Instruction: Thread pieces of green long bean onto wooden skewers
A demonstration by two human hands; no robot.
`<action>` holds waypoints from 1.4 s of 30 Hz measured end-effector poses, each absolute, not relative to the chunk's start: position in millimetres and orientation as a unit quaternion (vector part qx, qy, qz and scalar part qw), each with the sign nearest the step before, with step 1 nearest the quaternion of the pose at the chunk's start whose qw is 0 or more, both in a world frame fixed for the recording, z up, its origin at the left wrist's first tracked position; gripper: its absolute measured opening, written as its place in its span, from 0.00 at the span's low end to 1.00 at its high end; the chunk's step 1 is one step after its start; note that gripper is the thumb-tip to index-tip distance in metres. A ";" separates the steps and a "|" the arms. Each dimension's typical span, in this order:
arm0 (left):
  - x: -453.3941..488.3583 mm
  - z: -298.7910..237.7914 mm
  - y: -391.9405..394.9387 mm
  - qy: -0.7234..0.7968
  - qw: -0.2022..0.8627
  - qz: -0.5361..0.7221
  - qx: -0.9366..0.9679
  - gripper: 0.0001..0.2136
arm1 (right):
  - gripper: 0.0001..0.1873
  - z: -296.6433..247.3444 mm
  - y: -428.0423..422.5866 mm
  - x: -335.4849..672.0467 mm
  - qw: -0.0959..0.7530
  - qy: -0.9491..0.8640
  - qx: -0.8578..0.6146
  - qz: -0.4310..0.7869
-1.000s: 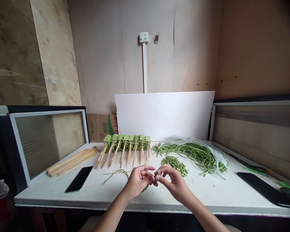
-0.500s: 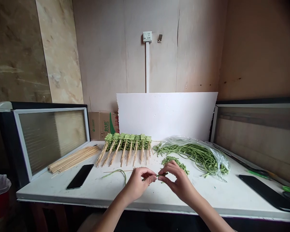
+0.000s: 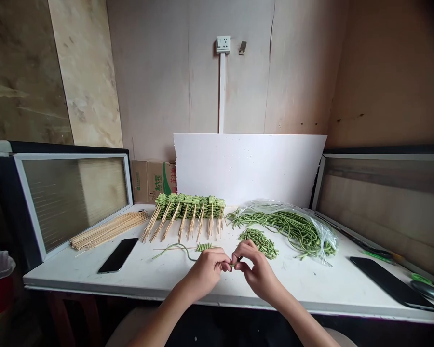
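Observation:
A long green bean (image 3: 177,246) trails over the table and runs into my left hand (image 3: 210,271), whose fingers are closed on it. Close beside it, the fingers of my right hand (image 3: 255,270) pinch the bean's other end; the fingertips nearly meet. Just beyond my left hand lies a bamboo skewer threaded with short bean pieces (image 3: 204,246). A heap of cut bean pieces (image 3: 259,242) sits behind my right hand. Farther right, long uncut beans (image 3: 285,229) lie partly in a clear plastic bag (image 3: 323,231).
Rows of filled bean skewers (image 3: 190,206) stand at the back, near loose bamboo skewers (image 3: 110,230). A phone (image 3: 118,255) lies left; a black slab (image 3: 392,283) and a mouse (image 3: 428,290) lie right. Framed panels (image 3: 74,195) and a white board (image 3: 249,168) border the table (image 3: 300,289).
My hands have drawn slightly closer together, and the trailing bean has shifted. The threaded skewer and more of the cut heap now show. The whole view has shifted a little.

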State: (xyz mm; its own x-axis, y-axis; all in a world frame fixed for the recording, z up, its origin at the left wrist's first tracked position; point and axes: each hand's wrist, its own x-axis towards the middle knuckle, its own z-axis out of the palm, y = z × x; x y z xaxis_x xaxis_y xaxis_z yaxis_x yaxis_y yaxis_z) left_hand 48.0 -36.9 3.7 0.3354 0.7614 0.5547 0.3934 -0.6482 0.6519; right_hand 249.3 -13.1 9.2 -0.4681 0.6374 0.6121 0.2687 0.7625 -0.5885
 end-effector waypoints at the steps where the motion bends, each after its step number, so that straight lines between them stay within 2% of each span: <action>1: 47.8 5.1 -37.6 0.357 0.226 0.448 0.788 0.15 | 0.12 8.2 -11.3 250.2 0.437 -0.828 -0.265 0.229; 4: 48.4 9.4 -40.5 0.341 0.280 0.446 0.779 0.15 | 0.10 4.2 -3.9 252.9 0.433 -0.822 -0.235 0.285; 8: 47.1 12.1 -41.6 0.331 0.306 0.440 0.776 0.13 | 0.22 2.2 0.1 253.0 0.427 -0.815 -0.194 0.340; 11: 40.2 14.4 -39.1 0.355 0.314 0.438 0.764 0.11 | 0.25 8.6 -5.6 252.7 0.418 -0.817 -0.168 0.360; 13: 33.9 16.8 -37.6 0.373 0.316 0.434 0.757 0.10 | 0.23 14.7 -8.3 254.7 0.421 -0.824 -0.181 0.333; 16: 26.5 20.1 -36.9 0.388 0.314 0.449 0.741 0.11 | 0.19 16.6 1.0 262.9 0.437 -0.836 -0.254 0.215; 20: 24.1 19.9 -36.0 0.399 0.300 0.469 0.729 0.18 | 0.21 -9.3 35.4 278.9 0.435 -0.821 -0.354 0.107; 25: 24.9 12.0 -30.3 0.418 0.253 0.459 0.742 0.20 | 0.15 -51.5 60.4 285.3 0.397 -0.831 -0.381 0.086; 30: 27.3 3.3 -27.1 0.405 0.282 0.446 0.747 0.19 | 0.06 -61.4 56.1 277.2 0.392 -0.840 -0.366 0.078; 36: 31.9 -3.7 -28.2 0.387 0.315 0.441 0.746 0.17 | 0.04 -66.0 51.1 277.2 0.379 -0.851 -0.354 0.086; 39: 32.9 -4.1 -29.6 0.400 0.340 0.446 0.725 0.17 | 0.10 -58.0 50.1 280.1 0.413 -0.834 -0.354 0.095; 42: 33.4 -2.9 -31.1 0.412 0.353 0.454 0.707 0.18 | 0.21 -37.2 44.1 281.6 0.456 -0.795 -0.362 0.171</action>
